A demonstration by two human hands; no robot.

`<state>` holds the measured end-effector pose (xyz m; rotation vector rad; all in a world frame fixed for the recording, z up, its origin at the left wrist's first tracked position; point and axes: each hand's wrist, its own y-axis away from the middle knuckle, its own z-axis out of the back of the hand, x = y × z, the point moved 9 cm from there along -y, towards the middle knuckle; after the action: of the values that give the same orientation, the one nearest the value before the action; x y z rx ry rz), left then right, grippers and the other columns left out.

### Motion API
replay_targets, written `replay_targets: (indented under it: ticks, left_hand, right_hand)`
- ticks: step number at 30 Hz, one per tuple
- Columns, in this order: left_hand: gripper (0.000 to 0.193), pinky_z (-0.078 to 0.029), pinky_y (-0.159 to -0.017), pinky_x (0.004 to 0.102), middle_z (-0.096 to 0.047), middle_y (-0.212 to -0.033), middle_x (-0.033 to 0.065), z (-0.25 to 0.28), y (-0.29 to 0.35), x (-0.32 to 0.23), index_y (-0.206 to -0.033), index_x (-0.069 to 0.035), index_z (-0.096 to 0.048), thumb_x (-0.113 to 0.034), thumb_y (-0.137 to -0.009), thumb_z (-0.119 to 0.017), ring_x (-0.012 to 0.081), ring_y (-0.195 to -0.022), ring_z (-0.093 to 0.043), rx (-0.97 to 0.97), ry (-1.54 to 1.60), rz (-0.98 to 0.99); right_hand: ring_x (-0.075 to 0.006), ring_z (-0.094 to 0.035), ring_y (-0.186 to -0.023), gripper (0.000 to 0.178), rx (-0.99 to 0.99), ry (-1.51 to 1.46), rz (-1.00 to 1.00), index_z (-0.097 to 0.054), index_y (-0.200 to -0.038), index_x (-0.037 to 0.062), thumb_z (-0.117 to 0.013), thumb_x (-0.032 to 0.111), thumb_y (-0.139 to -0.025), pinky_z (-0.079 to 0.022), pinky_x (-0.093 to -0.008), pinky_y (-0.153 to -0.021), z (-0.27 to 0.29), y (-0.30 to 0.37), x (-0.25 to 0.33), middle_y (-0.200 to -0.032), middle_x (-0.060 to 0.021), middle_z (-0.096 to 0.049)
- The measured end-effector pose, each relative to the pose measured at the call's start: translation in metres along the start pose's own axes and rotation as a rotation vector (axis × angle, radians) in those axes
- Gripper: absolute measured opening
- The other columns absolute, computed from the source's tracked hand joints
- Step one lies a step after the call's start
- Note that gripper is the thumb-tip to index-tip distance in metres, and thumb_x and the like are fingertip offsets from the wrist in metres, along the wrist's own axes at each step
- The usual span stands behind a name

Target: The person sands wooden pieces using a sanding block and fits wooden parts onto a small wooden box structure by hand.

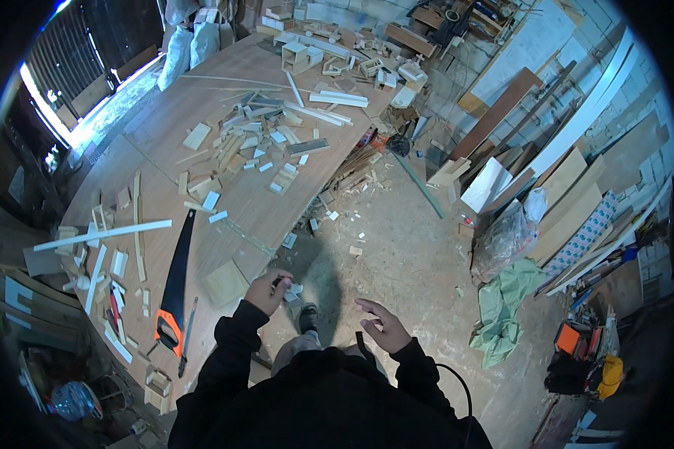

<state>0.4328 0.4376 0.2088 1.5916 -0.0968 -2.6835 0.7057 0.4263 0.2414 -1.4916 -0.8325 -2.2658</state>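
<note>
My left hand (266, 292) is over the near edge of the wooden worktable, its fingers curled in and no object visible in them. Small white pieces (293, 294) show just beyond its fingertips, seemingly lower down on the floor. A thin square board (225, 283) lies on the table beside this hand. Farther left rests a handsaw (176, 273) with a black blade and orange handle, next to a slim dark tool (189, 334). Over the floor, my right hand (384, 327) is open and empty, its fingers stretched out and apart.
The worktable (157, 187) carries a heap of wood offcuts (243, 138), white strips (103, 235) and small wooden boxes (301, 57). Planks (494, 112) lean on the right wall. A green sheet (502, 310) and a clear plastic bag (505, 243) lie on the floor.
</note>
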Motion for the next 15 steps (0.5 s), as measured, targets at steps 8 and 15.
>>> replay_targets:
  ticks: [8, 15]
  left_hand:
    - [0.023, -0.052, -0.067, 0.0301, -0.070, -0.089, 0.0102, -0.021, -0.062, 0.030, -0.108, -0.003, -0.063, -0.021, -0.097, -0.055, 0.0183, -0.082, -0.069, -0.025, 0.071, 0.109]
    - [0.025, -0.053, -0.074, 0.0337, -0.069, -0.093, 0.0102, -0.074, -0.109, 0.015, -0.111, -0.006, -0.063, -0.025, -0.096, -0.056, 0.0239, -0.081, -0.067, 0.217, 0.099, 0.113]
  right_hand:
    - [-0.0240, -0.051, -0.123, 0.050, 0.243, 0.001, -0.143, -0.043, -0.143, 0.0120, -0.057, 0.023, -0.097, -0.046, -0.0400, -0.098, 0.002, -0.077, -0.039, -0.135, -0.0128, -0.052]
    - [-0.0178, -0.060, -0.085, 0.048, 0.286, 0.061, 0.022, -0.046, -0.139, 0.0063, -0.058, 0.017, -0.094, -0.049, -0.0306, -0.079, 0.045, -0.165, -0.038, -0.119, -0.0155, -0.058]
